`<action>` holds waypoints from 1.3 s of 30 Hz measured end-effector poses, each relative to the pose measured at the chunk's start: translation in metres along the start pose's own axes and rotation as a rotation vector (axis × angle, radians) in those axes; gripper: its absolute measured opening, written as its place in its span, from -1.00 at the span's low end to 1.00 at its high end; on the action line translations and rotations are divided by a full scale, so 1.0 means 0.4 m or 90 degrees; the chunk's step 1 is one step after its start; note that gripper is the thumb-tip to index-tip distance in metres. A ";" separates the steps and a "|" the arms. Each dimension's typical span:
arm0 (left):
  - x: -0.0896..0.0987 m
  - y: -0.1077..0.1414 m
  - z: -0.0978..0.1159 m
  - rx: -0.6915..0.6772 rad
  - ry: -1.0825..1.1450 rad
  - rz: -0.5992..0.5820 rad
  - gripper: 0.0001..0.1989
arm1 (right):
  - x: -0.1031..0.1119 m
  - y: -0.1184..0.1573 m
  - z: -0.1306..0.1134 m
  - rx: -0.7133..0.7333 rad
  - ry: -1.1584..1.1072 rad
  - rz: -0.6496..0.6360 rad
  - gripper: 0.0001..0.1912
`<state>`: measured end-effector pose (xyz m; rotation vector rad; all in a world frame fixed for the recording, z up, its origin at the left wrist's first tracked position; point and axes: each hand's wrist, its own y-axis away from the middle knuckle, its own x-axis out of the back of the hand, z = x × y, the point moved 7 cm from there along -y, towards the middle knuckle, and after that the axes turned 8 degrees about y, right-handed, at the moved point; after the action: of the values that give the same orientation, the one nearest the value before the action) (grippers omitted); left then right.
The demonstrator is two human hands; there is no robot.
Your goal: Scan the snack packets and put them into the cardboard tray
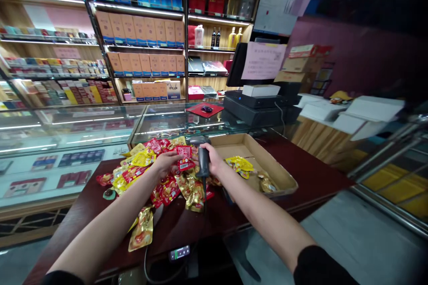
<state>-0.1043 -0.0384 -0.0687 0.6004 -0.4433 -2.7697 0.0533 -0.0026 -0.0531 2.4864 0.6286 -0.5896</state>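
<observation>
My left hand [168, 163] grips a small red snack packet [185, 158], its barcode side turned up towards me. Wrapped round the handle of a dark grey barcode scanner [203, 162] is my right hand [214, 160]. The scanner's head sits just above and beside the red packet. Beneath both hands spreads a pile of red, yellow and gold snack packets [163, 191] on the dark red tabletop [90, 207]. To the right, a shallow cardboard box [281, 173] holds a yellow packet [240, 164] and a gold packet [266, 182].
A glass display counter [100, 120] runs behind the table. On it are a mouse [206, 109] on a red mat and a till with a monitor [238, 64]. A gold packet [142, 230] lies near the front edge, by a cable [146, 262]. Metal rails [394, 200] stand at right.
</observation>
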 end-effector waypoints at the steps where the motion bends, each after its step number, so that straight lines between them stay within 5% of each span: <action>1: -0.029 -0.009 0.004 -0.001 -0.006 -0.018 -0.61 | 0.016 0.002 -0.018 0.007 0.005 0.010 -0.72; 7: -0.223 -0.083 0.011 -0.024 -0.072 -0.067 -0.58 | 0.145 0.039 -0.146 0.066 0.000 0.047 -0.71; 14: -0.441 -0.159 -0.056 -0.029 -0.109 -0.067 -0.52 | 0.336 0.099 -0.254 0.114 -0.061 0.119 -0.75; 20: -0.542 -0.186 -0.098 -0.041 -0.158 -0.115 -0.53 | 0.461 0.122 -0.291 0.159 -0.047 0.212 -0.77; 24: -0.532 -0.199 -0.081 -0.090 -0.209 -0.102 -0.49 | 0.486 0.127 -0.304 0.177 -0.034 0.225 -0.76; 29: -0.482 -0.184 -0.046 -0.099 -0.196 -0.091 -0.47 | 0.439 0.116 -0.295 0.172 -0.044 0.193 -0.75; 34: -0.389 -0.105 0.019 -0.125 -0.198 -0.121 -0.48 | 0.303 0.101 -0.255 0.148 -0.067 0.090 -0.73; 39: -0.235 -0.006 0.086 -0.169 -0.218 -0.107 -0.46 | 0.130 0.091 -0.176 0.095 -0.075 -0.013 -0.75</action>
<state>-0.0374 0.0025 -0.0062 0.1042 -0.0882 -3.0303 0.1338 0.0253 -0.0119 2.5625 0.5835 -0.8113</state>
